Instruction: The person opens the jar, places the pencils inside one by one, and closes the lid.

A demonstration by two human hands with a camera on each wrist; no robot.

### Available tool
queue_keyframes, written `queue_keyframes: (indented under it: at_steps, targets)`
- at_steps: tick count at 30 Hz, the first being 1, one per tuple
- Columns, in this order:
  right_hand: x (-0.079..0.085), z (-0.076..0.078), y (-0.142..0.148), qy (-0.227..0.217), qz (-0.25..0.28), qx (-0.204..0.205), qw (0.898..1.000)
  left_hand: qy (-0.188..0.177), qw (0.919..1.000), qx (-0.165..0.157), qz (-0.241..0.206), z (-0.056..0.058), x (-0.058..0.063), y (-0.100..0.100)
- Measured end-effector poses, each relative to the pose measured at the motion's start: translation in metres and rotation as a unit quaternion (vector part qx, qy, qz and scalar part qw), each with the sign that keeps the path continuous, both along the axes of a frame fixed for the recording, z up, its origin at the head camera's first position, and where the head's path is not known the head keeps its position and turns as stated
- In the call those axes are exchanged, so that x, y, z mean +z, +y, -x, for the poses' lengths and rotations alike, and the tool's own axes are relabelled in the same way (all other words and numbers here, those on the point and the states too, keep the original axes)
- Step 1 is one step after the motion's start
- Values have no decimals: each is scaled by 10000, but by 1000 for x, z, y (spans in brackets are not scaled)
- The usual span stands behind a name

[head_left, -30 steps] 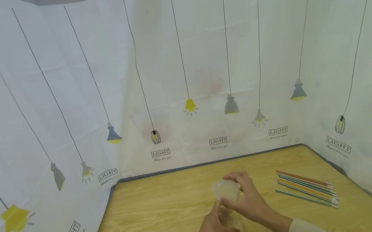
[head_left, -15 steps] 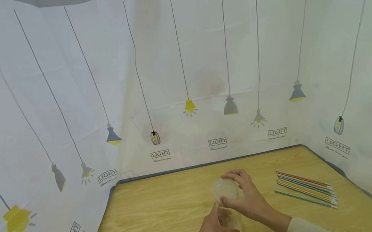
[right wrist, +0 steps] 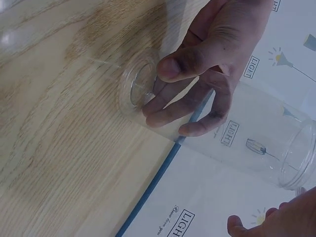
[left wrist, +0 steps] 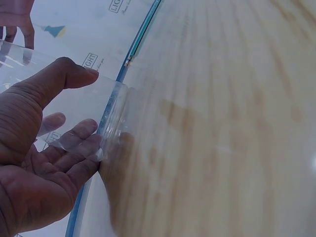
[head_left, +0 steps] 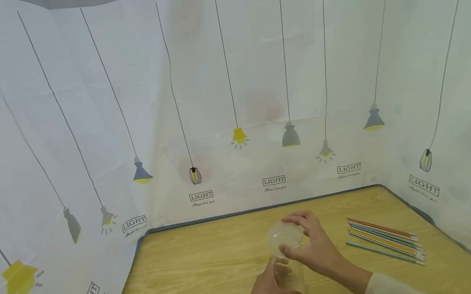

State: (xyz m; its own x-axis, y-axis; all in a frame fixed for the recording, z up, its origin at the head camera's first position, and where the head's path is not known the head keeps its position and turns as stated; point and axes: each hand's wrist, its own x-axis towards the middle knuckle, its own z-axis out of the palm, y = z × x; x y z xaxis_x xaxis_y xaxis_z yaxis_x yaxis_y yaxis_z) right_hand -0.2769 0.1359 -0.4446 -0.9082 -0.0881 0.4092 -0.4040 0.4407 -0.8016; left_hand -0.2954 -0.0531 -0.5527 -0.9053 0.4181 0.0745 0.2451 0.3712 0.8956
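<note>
A clear, see-through plastic jar (head_left: 291, 273) stands between both hands over the table. My left hand (head_left: 268, 289) holds its body low down, fingers curled round the side. At the top end, my right hand (head_left: 321, 252) grips the round rim between thumb and fingers. The left wrist view has the left hand (left wrist: 47, 133) around the jar's wall, near its base (left wrist: 116, 118). In the right wrist view, the left hand (right wrist: 212, 64) is near the base, and the right hand (right wrist: 284, 222) is beside the ringed top end (right wrist: 298, 155). Whether a lid covers it is hard to tell.
Several pencils (head_left: 382, 239) lie side by side to the right of the hands, a green one (head_left: 379, 252) slightly apart. A wood-grain table (head_left: 179, 275) has a dark blue edge. White cloth walls (head_left: 211, 73) printed with lamps surround it.
The jar's top end has shifted slightly upward, looks less milky, and more of the jar's body shows. Both hands keep their hold. The head view has moved a little.
</note>
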Motion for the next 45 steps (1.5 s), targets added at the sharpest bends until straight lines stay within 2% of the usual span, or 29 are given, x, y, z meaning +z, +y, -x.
queue_keyframes:
  at_steps: [14,32,39,45]
  targets:
    - [1,-2,18,314,87,-227,9992,-183,9998,29,-105,3,-4,-2]
    - [-13,-22,65,17,-80,-727,9973,-355,9991,28,-246,-1,-2,-1]
    - [-23,-32,90,-574,-290,-774,9949,-375,9990,43,-260,0,-4,0]
    - [-34,-41,117,-1168,-399,-939,9879,-438,9988,29,-234,0,-4,1]
